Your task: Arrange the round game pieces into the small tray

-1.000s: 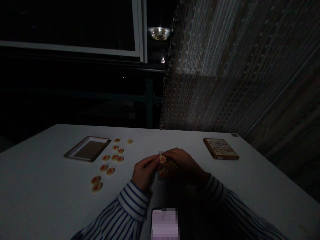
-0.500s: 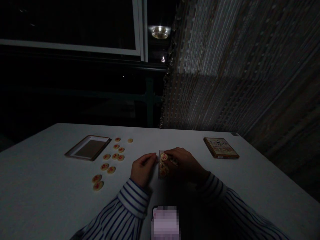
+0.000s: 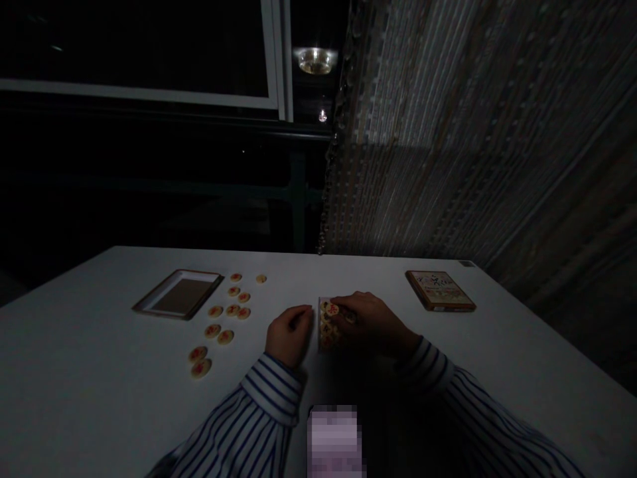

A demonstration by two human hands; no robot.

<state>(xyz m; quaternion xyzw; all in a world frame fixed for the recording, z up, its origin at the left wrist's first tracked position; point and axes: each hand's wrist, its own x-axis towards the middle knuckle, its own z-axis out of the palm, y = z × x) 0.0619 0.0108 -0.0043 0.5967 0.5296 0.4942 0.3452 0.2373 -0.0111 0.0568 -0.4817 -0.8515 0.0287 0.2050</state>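
Note:
A small clear case [image 3: 320, 340] with round Chinese chess pieces [image 3: 326, 330] in it lies in front of me on the white table. My right hand [image 3: 375, 322] reaches over the case from the right and covers much of it. Its fingertips pinch one red-marked Chinese chess piece [image 3: 333, 309] above the others. Just left of the case, my left hand [image 3: 289, 335] rests with its fingers curled and closed, nothing visible in them. Several loose pieces with red marks [image 3: 225, 337] lie scattered to the left of that hand.
An open shallow box tray [image 3: 144, 304] sits at the far left of the white table [image 3: 99, 385]. A printed box lid [image 3: 440, 291] lies at the right. Close to me is a phone-like object [image 3: 334, 441], its surface pixelated. A bead curtain [image 3: 413, 166] hangs behind the table.
My left fingertips have drawn slightly away from the case's left edge. The piece at my right fingertips has shifted a little right, uncovering more pieces at the case's left side.

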